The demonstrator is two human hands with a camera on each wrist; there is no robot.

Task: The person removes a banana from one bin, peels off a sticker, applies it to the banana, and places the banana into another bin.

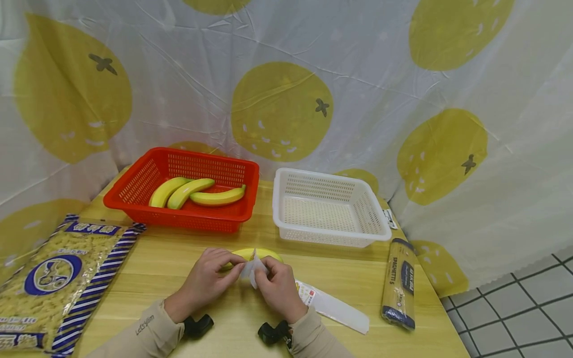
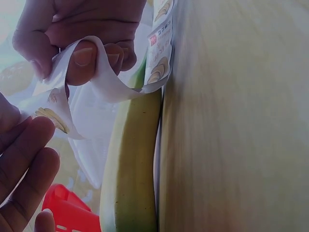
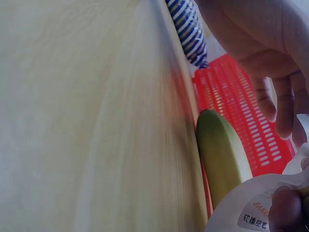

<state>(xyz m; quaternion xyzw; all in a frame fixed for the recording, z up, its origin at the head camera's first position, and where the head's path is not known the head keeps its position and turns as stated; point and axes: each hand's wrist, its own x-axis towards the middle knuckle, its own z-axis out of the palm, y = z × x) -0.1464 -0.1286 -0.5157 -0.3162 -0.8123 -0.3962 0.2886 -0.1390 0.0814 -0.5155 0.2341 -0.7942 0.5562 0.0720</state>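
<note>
Banana [image 1: 261,254] lies lengthwise left-to-right just beyond both hands; left hand [image 1: 210,278] and right hand [image 1: 279,286] each pinch its plastic wrapper [image 1: 251,268] mid-length, equally near.

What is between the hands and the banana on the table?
A clear plastic wrapper is. Both the left hand and the right hand pinch its loose end above the banana, which lies on the wooden table. The left wrist view shows the film peeled partly off the fruit.
</note>
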